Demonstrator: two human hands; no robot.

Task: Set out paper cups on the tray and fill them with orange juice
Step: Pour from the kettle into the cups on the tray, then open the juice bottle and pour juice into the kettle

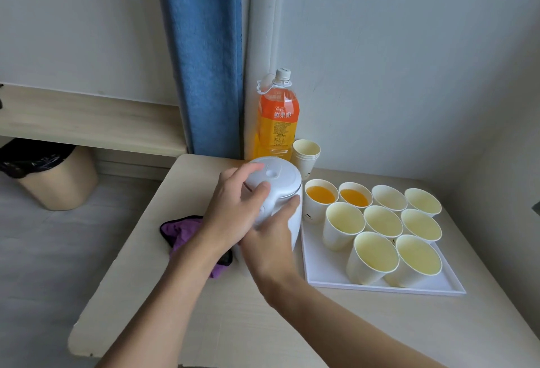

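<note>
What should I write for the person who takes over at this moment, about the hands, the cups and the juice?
The left hand grips the top of the white kettle; the right hand holds its side. The kettle is just left of the tray.
Nine cups stand on the tray: two filled cups at the back left, seven empty cups.
The juice bottle, capped, stands by the wall beside the spare cup stack.
Done: cups set out, two filled. Left: fill seven.
</note>
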